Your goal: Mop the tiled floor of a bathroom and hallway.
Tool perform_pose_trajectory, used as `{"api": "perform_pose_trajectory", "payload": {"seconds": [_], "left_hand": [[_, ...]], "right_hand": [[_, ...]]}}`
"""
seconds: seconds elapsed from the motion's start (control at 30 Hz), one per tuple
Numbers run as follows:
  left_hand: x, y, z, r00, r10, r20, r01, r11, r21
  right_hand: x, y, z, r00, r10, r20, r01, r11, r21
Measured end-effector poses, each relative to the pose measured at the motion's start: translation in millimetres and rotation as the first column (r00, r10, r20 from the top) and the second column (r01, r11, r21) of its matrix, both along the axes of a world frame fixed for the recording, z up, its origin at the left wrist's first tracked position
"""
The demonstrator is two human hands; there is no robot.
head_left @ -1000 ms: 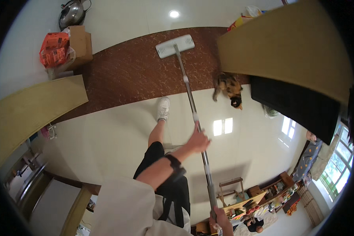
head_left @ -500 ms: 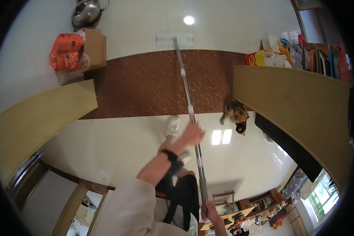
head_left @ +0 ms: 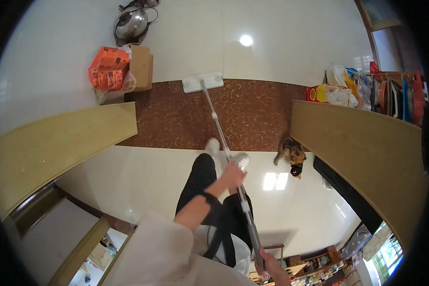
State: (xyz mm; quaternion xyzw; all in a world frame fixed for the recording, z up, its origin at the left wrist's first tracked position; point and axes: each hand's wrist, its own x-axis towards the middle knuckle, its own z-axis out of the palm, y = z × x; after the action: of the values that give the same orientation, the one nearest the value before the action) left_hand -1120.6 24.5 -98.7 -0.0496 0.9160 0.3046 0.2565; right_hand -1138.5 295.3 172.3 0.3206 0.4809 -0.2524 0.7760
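Observation:
A flat mop with a white rectangular head (head_left: 192, 85) and a silver pole (head_left: 218, 125) slants across the middle of the view. Its head rests turned at an angle over the far edge of the brown marbled floor strip (head_left: 252, 114), partly on the pale tiles beyond. My left hand (head_left: 233, 176), a black band on its wrist, is closed around the middle of the pole. Lower down, my right hand (head_left: 271, 267) grips the grey upper end of the handle (head_left: 253, 233) near the bottom of the view.
A calico cat (head_left: 291, 153) is on the floor by the right wooden partition (head_left: 357, 138). Another partition (head_left: 62, 152) stands at left. Beyond it are an orange bag (head_left: 108, 69), a cardboard box (head_left: 141, 68) and a metal pot (head_left: 132, 23). Bags (head_left: 338, 90) lie behind the right partition.
The mop head has come back toward me, from the far pale tiles onto the strip's edge, and has turned. My legs have shifted forward. Both hands keep their hold.

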Motion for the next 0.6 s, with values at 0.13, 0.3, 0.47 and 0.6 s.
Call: {"api": "perform_pose_trajectory", "payload": {"seconds": [0.13,0.3,0.47,0.6], "left_hand": [[-54.0,-118.1,-19.0,0.982,-0.184,0.039,0.188,0.963,-0.194],[-81.4,-262.9,-40.9,0.999,-0.013,0.046,0.022,0.980,-0.199],[-83.6,-349.6,-51.6,0.977,0.201,-0.075,-0.211,0.967,-0.145],[-71.6,-311.8,-23.7,0.995,0.033,-0.097,-0.052,0.978,-0.200]], "right_hand": [[-53.5,-108.7,-44.8,1.000,0.013,-0.018,-0.013,1.000,-0.009],[-73.1,-249.2,-83.9,0.991,-0.115,0.071,0.120,0.990,-0.073],[-69.9,-334.5,-92.3,0.992,-0.119,-0.041,0.114,0.988,-0.109],[-65.6,-308.9,-51.4,0.997,0.063,-0.047,-0.061,0.998,0.030]]}}
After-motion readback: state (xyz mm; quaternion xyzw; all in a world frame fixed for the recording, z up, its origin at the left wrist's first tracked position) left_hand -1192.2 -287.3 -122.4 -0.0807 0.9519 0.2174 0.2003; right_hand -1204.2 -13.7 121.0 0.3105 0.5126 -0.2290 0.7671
